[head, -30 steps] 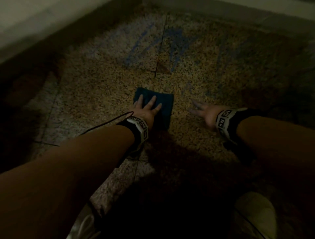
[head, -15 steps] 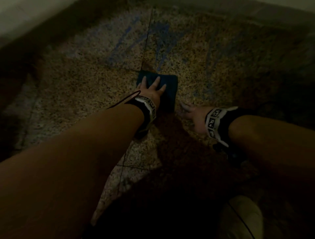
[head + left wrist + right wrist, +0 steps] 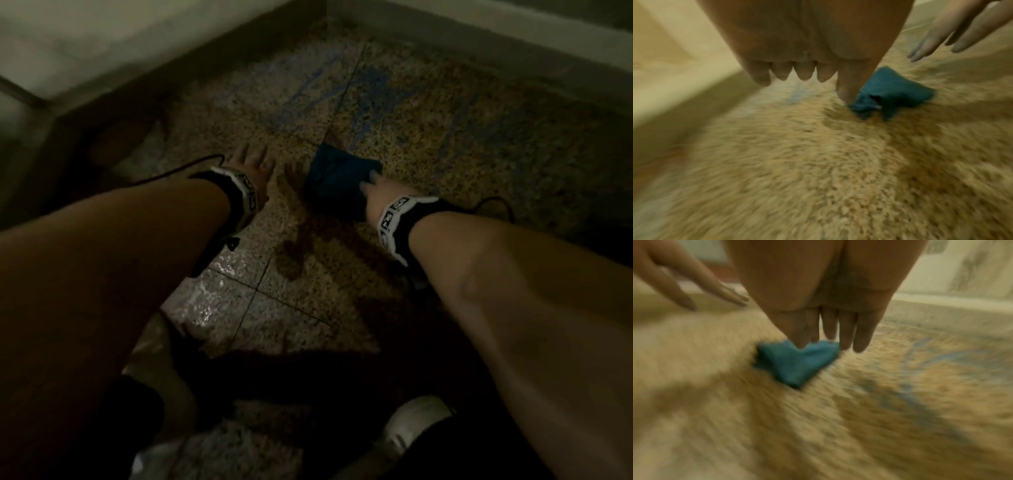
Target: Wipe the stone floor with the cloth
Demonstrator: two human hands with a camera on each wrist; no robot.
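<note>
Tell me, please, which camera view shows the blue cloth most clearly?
The right wrist view: the blue cloth sits bright and near centre, just past the right hand. The left wrist view shows it crumpled, partly behind the left hand. The head view shows it dark and dim.

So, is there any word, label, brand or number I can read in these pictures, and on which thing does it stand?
No readable text anywhere.
Left wristband: black-and-white square code marks, no letters or numbers.
Right wristband: the same kind of marks, no words.
Cloth: plain blue, no label visible.
Floor: blue smears only, no writing.
Both wrist views are too blurred to show any print.
</note>
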